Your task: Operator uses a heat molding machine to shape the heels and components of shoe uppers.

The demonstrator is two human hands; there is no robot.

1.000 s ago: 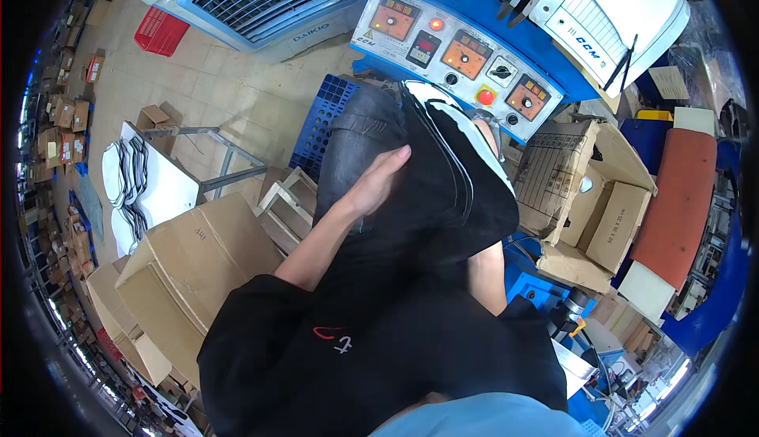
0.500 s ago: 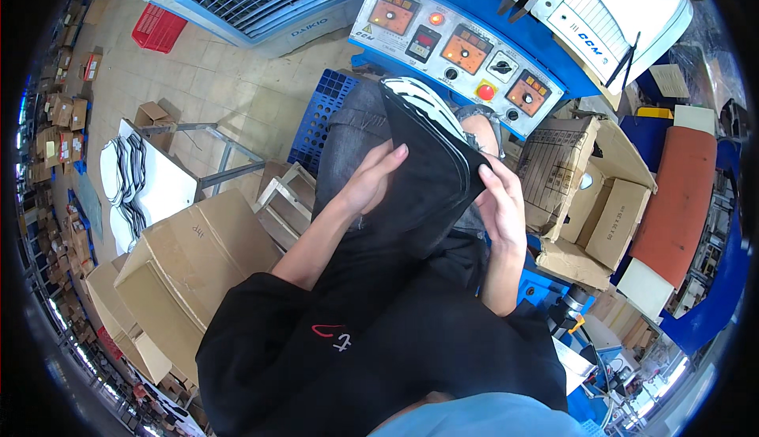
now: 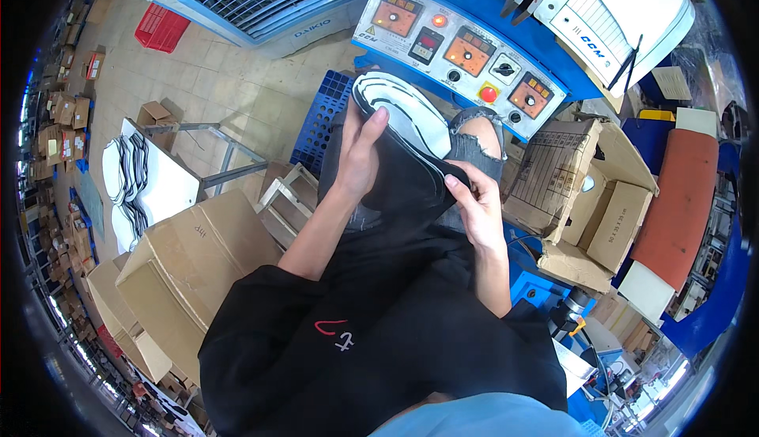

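Centrally, head view: a layered black-and-white stack (image 3: 399, 172) lies between the fingers of both hands, over grey jeans (image 3: 489, 166).
Left hand (image 3: 357, 160): forearm slanting inward from below; thumb straight, laid over the stack's near black face; other fingers partly hidden behind its left edge, gripping it.
Right hand (image 3: 478, 208): forearm nearly upright, wrist bent inward; thumb and forefinger pinch the stack's right corner, the thumb on the near side.
Stack: touching both hands, tilted; its pale, oval, dark-edged upper face spreads beyond the left thumb tip.
Shirt (image 3: 395, 350): black, on the body side of the fingers; a red curved stroke and small white characters mark it.
Control panel (image 3: 466, 81): beyond the fingertips; small dark print surrounds orange dials (image 3: 470, 51) and a red button (image 3: 488, 94), too fine to read.
Cooler (image 3: 273, 14): beyond and left of the left fingers; blue capitals on its pale front.
Machine housing (image 3: 624, 10): beyond and right of the right fingers; white, bold blue capitals.
Open carton (image 3: 553, 172): right of the right fingers; a dark printed grid on one side, a line of size figures inside.
Left carton (image 3: 217, 239): left of the left forearm; a short handwritten mark.
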